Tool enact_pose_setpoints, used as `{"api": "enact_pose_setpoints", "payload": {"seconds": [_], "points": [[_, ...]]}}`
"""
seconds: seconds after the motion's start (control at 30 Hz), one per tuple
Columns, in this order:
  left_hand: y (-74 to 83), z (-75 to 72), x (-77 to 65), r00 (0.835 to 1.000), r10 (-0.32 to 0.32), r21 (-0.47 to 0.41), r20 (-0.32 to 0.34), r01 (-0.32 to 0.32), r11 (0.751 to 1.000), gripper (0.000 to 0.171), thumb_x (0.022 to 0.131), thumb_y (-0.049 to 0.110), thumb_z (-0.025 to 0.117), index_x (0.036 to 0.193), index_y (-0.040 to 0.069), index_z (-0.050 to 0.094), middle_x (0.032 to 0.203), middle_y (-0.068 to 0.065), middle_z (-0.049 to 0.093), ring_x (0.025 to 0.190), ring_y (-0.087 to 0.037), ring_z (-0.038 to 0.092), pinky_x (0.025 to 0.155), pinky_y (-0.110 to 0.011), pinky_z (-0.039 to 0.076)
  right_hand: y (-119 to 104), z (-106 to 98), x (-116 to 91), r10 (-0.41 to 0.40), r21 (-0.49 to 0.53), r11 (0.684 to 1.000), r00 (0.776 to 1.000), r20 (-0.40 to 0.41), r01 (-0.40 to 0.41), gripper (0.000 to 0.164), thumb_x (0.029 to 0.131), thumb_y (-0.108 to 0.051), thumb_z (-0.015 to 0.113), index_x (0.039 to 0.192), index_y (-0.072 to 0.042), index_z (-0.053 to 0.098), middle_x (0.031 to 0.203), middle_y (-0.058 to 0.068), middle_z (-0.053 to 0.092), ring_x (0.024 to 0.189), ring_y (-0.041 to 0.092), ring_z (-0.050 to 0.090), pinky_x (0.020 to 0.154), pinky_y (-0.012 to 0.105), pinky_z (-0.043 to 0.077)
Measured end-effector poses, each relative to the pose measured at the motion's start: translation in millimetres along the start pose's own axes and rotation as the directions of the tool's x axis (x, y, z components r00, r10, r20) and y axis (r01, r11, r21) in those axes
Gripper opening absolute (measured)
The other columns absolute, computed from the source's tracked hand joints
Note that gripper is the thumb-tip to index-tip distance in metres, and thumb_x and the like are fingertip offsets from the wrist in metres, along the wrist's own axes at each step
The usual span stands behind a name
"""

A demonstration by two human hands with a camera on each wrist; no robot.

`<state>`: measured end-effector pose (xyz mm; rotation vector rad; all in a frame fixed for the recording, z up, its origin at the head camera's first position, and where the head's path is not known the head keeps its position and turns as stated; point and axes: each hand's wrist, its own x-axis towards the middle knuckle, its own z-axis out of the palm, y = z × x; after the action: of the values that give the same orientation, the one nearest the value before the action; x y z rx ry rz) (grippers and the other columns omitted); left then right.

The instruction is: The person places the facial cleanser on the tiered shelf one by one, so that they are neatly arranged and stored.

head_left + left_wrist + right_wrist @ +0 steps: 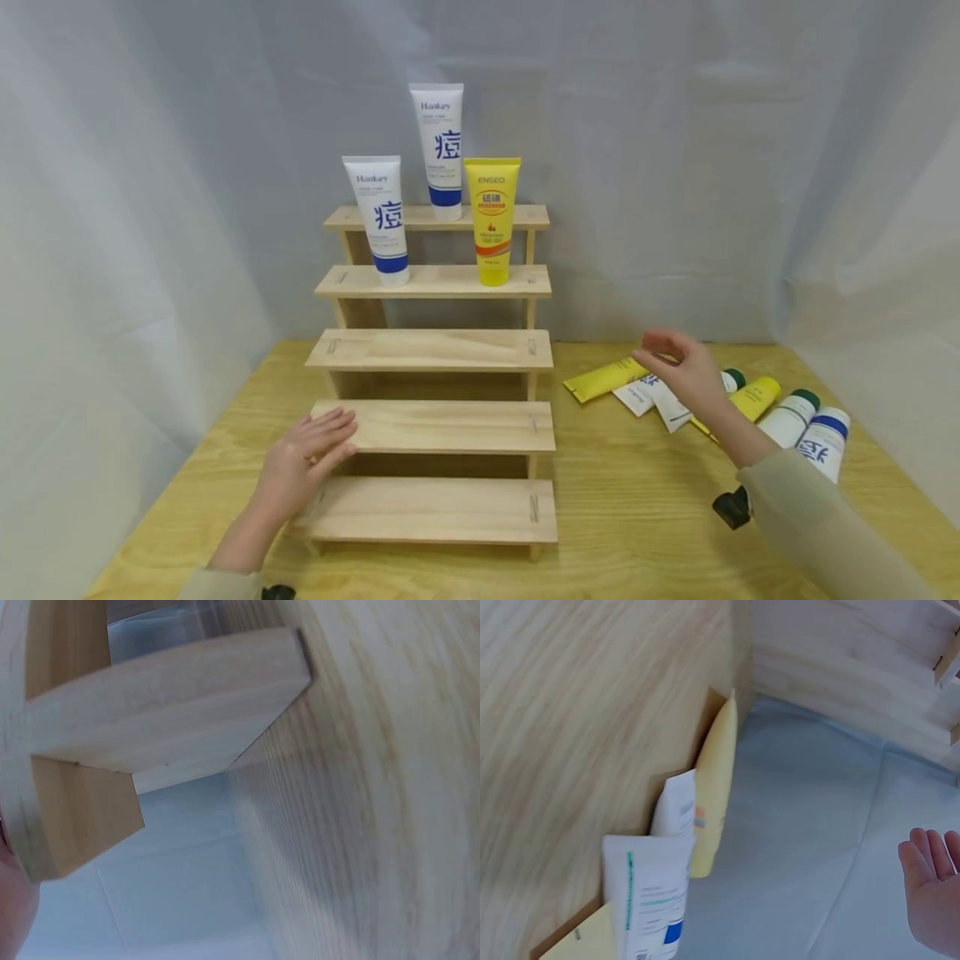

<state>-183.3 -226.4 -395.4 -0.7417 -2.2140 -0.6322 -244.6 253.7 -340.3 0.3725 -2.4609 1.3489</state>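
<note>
Right sleeve (825, 517) nearest, 4 o'clock. Right hand (690, 379) pinching nothing, fingers loosely bent above loose tubes (597, 380), rack's (435, 350) 3 o'clock. Left hand (300, 458) flat on second-lowest step, 8 o'clock. Risk: left-hand nudge rocks rack, topples standing tubes (492, 221), 12 o'clock.

Plain, pale beige sleeves (825, 517) — with a small black device (732, 507) (rather blocky) beside each.

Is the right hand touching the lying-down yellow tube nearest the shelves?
Apart. The right wrist view shows grey cloth between right hand and yellow tube.
</note>
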Motion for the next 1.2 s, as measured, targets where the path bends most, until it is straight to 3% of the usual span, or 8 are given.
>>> {"api": "enact_pose_setpoints", "payload": {"seconds": [0.17, 0.3, 0.43, 0.67, 0.77, 0.9, 1.0, 1.2], "points": [[2.5, -0.9, 0.3, 1.0, -0.009, -0.003, -0.002, 0.009, 1.0, 0.03, 0.068, 0.014, 0.073, 0.095, 0.002, 0.068, 0.105, -0.008, 0.063, 0.104, -0.017, 0.055, 0.103, -0.023, 0.024, 11.1, -9.0, -11.3, 0.0, -0.086, 0.996, 0.999, -0.038, -0.003, 0.043, 0.085, -0.026, 0.061, 0.115, 0.003, 0.053, 0.11, 0.02, 0.057, 0.093, 0.008, 0.054, 0.072, 0.005, 0.041], [3.3, -2.4, 1.8, 1.0, -0.018, 0.004, 0.012, 0.018, 1.0, 0.03, 0.068, 0.014, 0.072, 0.096, 0.002, 0.067, 0.106, -0.008, 0.062, 0.103, -0.021, 0.056, 0.104, -0.02, 0.021, 20.6, -18.1, -19.2, 0.034, -0.094, 0.995, 0.998, -0.048, -0.039, 0.046, 0.085, -0.028, 0.06, 0.115, 0.005, 0.052, 0.109, 0.021, 0.056, 0.096, 0.014, 0.053, 0.082, 0.02, 0.046], [2.6, -4.5, 2.7, 1.0, -0.014, 0.013, 0.014, 0.014, 1.0, 0.03, 0.068, 0.014, 0.072, 0.096, 0.002, 0.067, 0.105, -0.009, 0.062, 0.104, -0.019, 0.055, 0.104, -0.023, 0.022, 52.7, -28.1, -20.9, 0.084, -0.051, 0.995, 0.996, -0.038, -0.086, 0.048, 0.084, -0.029, 0.061, 0.119, 0.002, 0.05, 0.112, 0.019, 0.055, 0.101, 0.028, 0.051, 0.086, 0.039, 0.045], [1.7, -7.1, 4.4, 1.0, -0.009, 0.017, 0.011, 0.009, 1.0, 0.031, 0.069, 0.014, 0.072, 0.096, 0.002, 0.067, 0.106, -0.009, 0.062, 0.105, -0.018, 0.054, 0.104, -0.023, 0.022, 144.8, -48.4, -20.3, 0.14, -0.189, 0.969, 0.984, -0.106, -0.158, 0.053, 0.08, -0.043, 0.061, 0.121, -0.011, 0.052, 0.112, 0.005, 0.056, 0.098, 0.012, 0.051, 0.07, 0.014, 0.049], [1.7, -7.9, 4.8, 1.0, -0.005, 0.023, 0.01, 0.005, 1.0, 0.03, 0.069, 0.015, 0.072, 0.096, 0.002, 0.067, 0.106, -0.008, 0.062, 0.105, -0.017, 0.054, 0.104, -0.025, 0.024, 149.1, -60.3, -29.6, 0.134, -0.244, 0.957, 0.985, -0.111, -0.157, 0.052, 0.081, -0.042, 0.06, 0.12, -0.008, 0.051, 0.11, 0.006, 0.057, 0.096, 0.013, 0.053, 0.066, 0.024, 0.052], [1.3, -8.5, 4.9, 1.0, 0.002, 0.021, 0.005, -0.002, 1.0, 0.03, 0.07, 0.017, 0.071, 0.096, 0.001, 0.067, 0.106, -0.009, 0.062, 0.106, -0.015, 0.053, 0.104, -0.025, 0.023, 121.3, -73.8, -47.9, 0.179, -0.261, 0.943, 0.976, -0.127, -0.207, 0.053, 0.083, -0.04, 0.059, 0.118, 0.0, 0.051, 0.109, 0.012, 0.058, 0.096, 0.02, 0.054, 0.066, 0.043, 0.05], [0.5, -8.5, 5.2, 1.0, 0.006, 0.021, 0.002, -0.006, 1.0, 0.03, 0.073, 0.02, 0.069, 0.096, 0.001, 0.067, 0.106, -0.01, 0.062, 0.106, -0.015, 0.053, 0.104, -0.022, 0.022, 121.9, -84.4, -57.6, 0.175, -0.269, 0.94, 0.973, -0.147, -0.21, 0.053, 0.084, -0.038, 0.059, 0.116, 0.003, 0.05, 0.107, 0.013, 0.059, 0.096, 0.021, 0.054, 0.064, 0.04, 0.05], [-0.4, -8.1, 4.7, 1.0, 0.009, 0.023, 0.008, -0.009, 1.0, 0.03, 0.073, 0.019, 0.07, 0.096, 0.001, 0.067, 0.106, -0.01, 0.062, 0.105, -0.016, 0.054, 0.104, -0.024, 0.023, 159.4, -110.1, -67.6, 0.204, -0.329, 0.908, 0.96, -0.191, -0.258, 0.054, 0.082, -0.044, 0.058, 0.115, -0.002, 0.052, 0.099, -0.002, 0.06, 0.088, 0.009, 0.051, 0.054, 0.025, 0.05]]}}
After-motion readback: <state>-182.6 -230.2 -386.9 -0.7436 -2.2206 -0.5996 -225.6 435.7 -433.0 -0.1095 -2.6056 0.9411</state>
